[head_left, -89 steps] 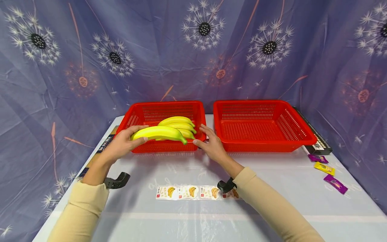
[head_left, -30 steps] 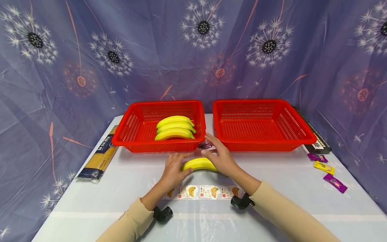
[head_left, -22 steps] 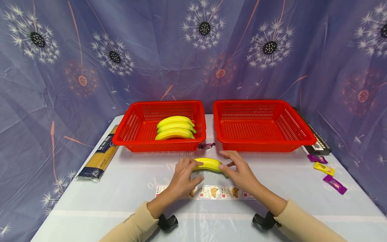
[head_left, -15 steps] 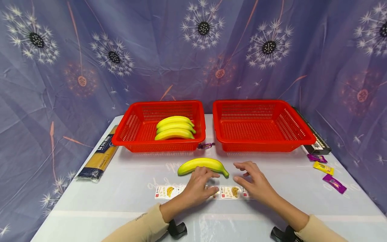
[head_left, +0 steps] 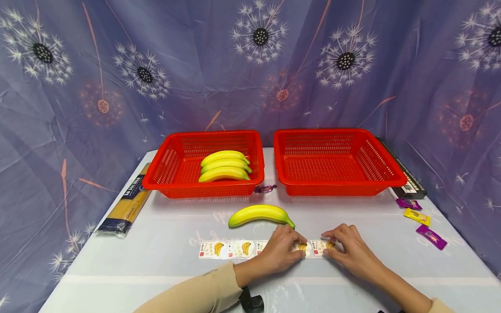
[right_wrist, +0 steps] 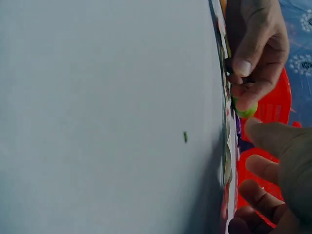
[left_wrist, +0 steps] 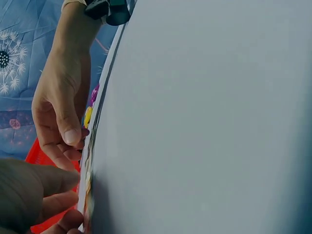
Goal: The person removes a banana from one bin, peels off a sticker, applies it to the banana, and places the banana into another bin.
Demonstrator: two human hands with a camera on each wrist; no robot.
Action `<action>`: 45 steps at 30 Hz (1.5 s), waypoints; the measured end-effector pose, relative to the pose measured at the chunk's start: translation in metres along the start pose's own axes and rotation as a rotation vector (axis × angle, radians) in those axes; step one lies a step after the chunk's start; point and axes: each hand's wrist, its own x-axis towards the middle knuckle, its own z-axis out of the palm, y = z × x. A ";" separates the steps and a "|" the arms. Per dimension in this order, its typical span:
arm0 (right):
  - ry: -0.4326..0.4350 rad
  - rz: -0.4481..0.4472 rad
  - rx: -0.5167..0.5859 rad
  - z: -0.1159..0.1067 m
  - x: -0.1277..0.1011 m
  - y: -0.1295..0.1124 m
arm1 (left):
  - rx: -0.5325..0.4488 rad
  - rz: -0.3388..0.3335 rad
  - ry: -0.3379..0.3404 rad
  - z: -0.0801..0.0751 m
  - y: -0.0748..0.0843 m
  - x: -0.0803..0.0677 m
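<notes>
A strip of white stickers [head_left: 213, 249] printed with bananas lies flat across the table. My left hand [head_left: 278, 248] covers part of it, thumb and forefinger spread around a sticker right of its middle. At the right end is my right hand [head_left: 352, 252], thumb and forefinger apart around the last sticker [head_left: 318, 247]. Whether the fingertips touch the paper is unclear. Just behind the strip lies a single banana [head_left: 258, 214], its green stem close to the left hand. The wrist views show both hands at the strip's edge-on line, fingers bent and apart.
The left red basket [head_left: 203, 190] holds several bananas [head_left: 225, 167]; a second red basket [head_left: 340, 190] stands right of it. A purple-wrapped candy [head_left: 265, 189] lies between them. Spaghetti [head_left: 127, 204] lies at left; wrapped candies [head_left: 430, 237] and a black box [head_left: 411, 189] at right.
The banana came out of the left basket in my left hand and was laid on the table. Both hands have let go and moved right and nearer, to the sticker strip.
</notes>
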 end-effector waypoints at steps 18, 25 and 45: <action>-0.024 0.046 -0.033 -0.003 -0.011 0.015 | 0.130 -0.051 0.013 0.012 0.005 0.002; -0.008 -0.021 -0.073 -0.002 -0.012 0.015 | 0.141 -0.045 0.020 0.013 0.004 0.001; 0.028 -0.086 0.031 0.003 -0.010 0.013 | 0.149 -0.062 0.001 0.013 0.004 0.002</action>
